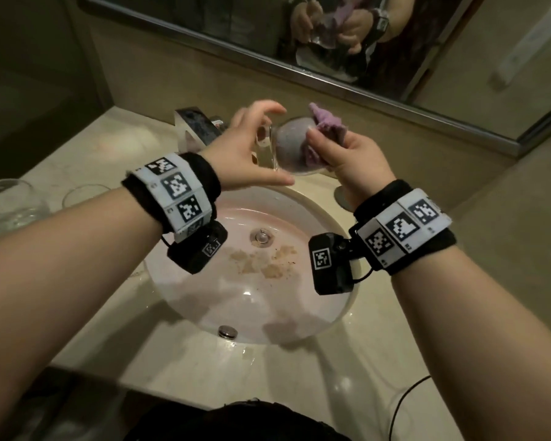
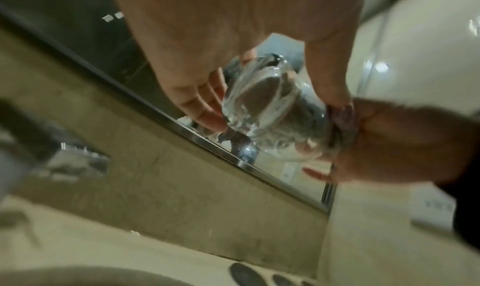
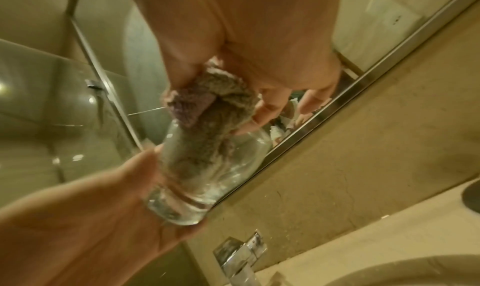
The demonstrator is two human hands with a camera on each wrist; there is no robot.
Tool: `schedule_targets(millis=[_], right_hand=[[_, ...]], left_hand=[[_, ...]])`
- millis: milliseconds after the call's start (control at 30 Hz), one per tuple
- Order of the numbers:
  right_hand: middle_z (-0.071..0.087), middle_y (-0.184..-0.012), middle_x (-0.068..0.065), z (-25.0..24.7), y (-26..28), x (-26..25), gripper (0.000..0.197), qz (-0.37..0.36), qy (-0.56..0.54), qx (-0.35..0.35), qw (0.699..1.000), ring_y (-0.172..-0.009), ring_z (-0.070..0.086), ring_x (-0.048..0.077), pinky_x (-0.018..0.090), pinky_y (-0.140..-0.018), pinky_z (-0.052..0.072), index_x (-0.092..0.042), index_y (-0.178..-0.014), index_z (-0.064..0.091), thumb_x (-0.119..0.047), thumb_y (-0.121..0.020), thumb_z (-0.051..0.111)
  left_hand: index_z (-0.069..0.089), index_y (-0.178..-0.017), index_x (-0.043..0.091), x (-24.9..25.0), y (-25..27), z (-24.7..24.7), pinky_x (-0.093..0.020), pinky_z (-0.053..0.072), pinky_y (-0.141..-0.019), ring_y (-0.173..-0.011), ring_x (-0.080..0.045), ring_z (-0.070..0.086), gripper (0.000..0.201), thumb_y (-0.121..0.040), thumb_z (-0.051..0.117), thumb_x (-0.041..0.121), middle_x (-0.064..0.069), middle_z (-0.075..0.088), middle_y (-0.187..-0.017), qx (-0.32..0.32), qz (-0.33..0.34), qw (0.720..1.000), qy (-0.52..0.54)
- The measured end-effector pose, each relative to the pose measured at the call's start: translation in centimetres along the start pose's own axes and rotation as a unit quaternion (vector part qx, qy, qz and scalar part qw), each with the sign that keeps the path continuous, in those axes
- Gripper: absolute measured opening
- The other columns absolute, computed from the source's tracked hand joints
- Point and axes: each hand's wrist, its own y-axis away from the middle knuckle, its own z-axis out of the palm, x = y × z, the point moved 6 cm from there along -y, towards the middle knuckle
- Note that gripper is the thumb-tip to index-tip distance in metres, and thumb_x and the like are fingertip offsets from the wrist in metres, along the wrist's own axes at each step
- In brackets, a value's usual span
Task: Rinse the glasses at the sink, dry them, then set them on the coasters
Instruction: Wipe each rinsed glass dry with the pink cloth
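Observation:
Over the back of the sink, a clear glass (image 1: 287, 147) lies on its side between my hands. My left hand (image 1: 245, 151) grips its thick base with thumb and curled fingers. My right hand (image 1: 344, 154) pinches a purple cloth (image 1: 326, 120) that is stuffed into the glass's mouth. The right wrist view shows the cloth (image 3: 207, 106) reaching deep inside the glass (image 3: 207, 167). Seen from the left wrist, the glass (image 2: 262, 104) still carries water streaks. Dark round coasters (image 2: 244, 274) lie on the counter to the right of the basin.
Two more glasses (image 1: 10, 205) (image 1: 83, 192) stand on the counter at the left. The chrome faucet (image 1: 198, 125) sits behind the white basin (image 1: 299, 202), which has brown specks near its drain (image 1: 261, 237). A mirror (image 1: 204, 14) runs along the wall behind.

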Motion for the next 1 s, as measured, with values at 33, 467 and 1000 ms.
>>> schedule_targets(millis=[33, 467, 1000], right_hand=[[0.056, -0.133, 0.006, 0.2, 0.0, 0.1, 0.046, 0.002, -0.001, 0.007, 1.000, -0.115, 0.057, 0.018, 0.029, -0.097, 0.049, -0.011, -0.135, 0.049, -0.013, -0.090, 0.059], [0.068, -0.090, -0.005, -0.3, -0.2, 0.1, 0.018, -0.006, 0.060, -0.065, 0.996, -0.080, 0.067, 0.001, 0.014, -0.073, 0.051, -0.016, -0.103, 0.062, -0.005, -0.089, 0.057], [0.070, -0.085, -0.007, -0.1, 0.2, -1.0, 0.018, -0.034, 0.088, -0.073, 0.993, -0.081, 0.068, 0.004, 0.017, -0.077, 0.052, -0.016, -0.094, 0.062, -0.001, -0.084, 0.063]], left_hand=[[0.032, -0.136, 0.022, 0.1, 0.0, 0.1, -0.030, 0.042, -0.096, -0.112, -0.013, 0.042, 0.086, -0.066, 0.083, 0.029, -0.007, 0.038, -0.133, 0.010, 0.018, 0.998, -0.053], [0.051, -0.120, 0.012, -1.7, 0.1, 1.9, -0.023, 0.053, -0.060, -0.074, -0.019, 0.063, 0.059, -0.068, 0.064, 0.037, -0.011, 0.063, -0.096, -0.129, -0.160, 0.926, 0.315], [0.046, -0.119, 0.011, -2.1, 0.2, 1.7, -0.021, 0.052, -0.053, -0.065, -0.016, 0.063, 0.057, -0.072, 0.076, 0.022, -0.011, 0.060, -0.097, -0.072, -0.171, 0.910, 0.372]])
